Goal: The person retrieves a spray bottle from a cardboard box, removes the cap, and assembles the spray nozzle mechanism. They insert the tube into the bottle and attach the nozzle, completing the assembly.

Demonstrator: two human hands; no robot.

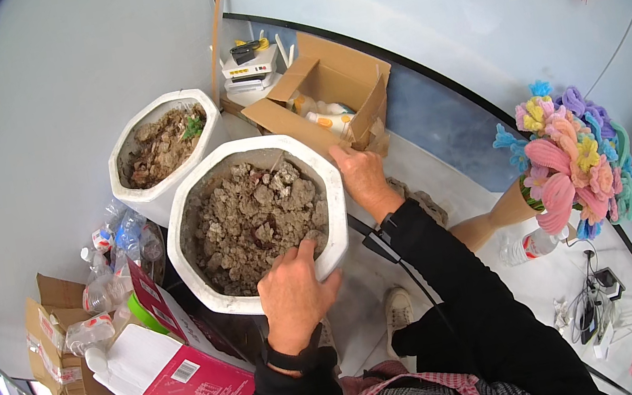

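A large white octagonal flowerpot (pixel 180 254) filled with dry, clumpy grey-brown soil (pixel 254 223) stands in front of me. My left hand (pixel 296 298) grips its near rim, fingers bent over into the pot and thumb on the outer side. At the pot's right side, my right hand (pixel 366 179) is closed against the rim, next to the flap of an open cardboard box (pixel 368 79); its fingertips are partly hidden. Behind to the left sits a second white flowerpot (pixel 119 165), holding soil and a small green plant (pixel 193 127).
Plastic bottles (pixel 105 286) and a magenta carton (pixel 197 387) crowd the left. White routers (pixel 251 64) stand by the wall. On the right are a bouquet of fuzzy flowers (pixel 564 160), a water bottle (pixel 531 245) and tangled cables (pixel 592 295). A black strap (pixel 381 247) crosses near my right wrist.
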